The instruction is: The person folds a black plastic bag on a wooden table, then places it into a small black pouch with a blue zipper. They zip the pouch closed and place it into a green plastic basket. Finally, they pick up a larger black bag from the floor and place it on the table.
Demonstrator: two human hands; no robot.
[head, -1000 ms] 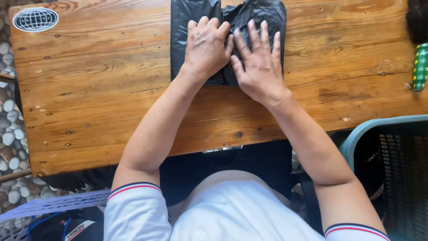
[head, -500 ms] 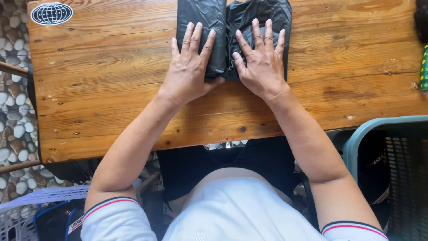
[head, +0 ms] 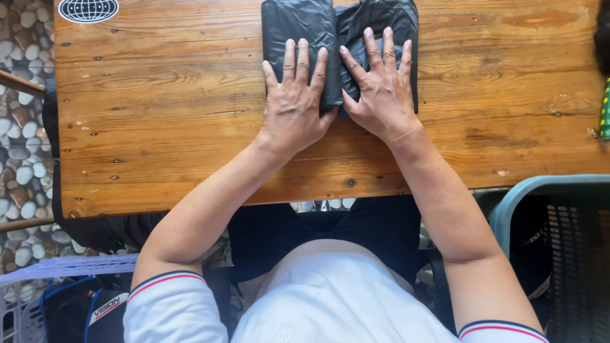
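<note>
Now, from the head camera we look straight down on a long wooden plank table (head: 159, 127) with knots and visible grain. Near its far edge lies a folded black plastic bag (head: 298, 28), glossy and creased, doubled into a rough rectangle with a seam running down its middle. Our left hand (head: 293, 105) lies flat on the left half of the bag, fingers stretched out and held close together, palm down, the heel of the hand reaching back onto the bare wood. Our right hand (head: 381, 95) lies flat on the right half, fingers slightly fanned, the thumb angled towards the left hand; the two hands sit just beside each other. Neither hand pinches or grips anything; both press down open.

At the table's far left corner we see an oval sticker with a globe drawing (head: 88, 9). To the right, below the table's near edge, stands a grey-blue plastic basket with a perforated wall (head: 559, 241). At lower left sits a pale lilac plastic basket (head: 38, 273), and beyond it a floor of rounded pebbles (head: 19, 159).
</note>
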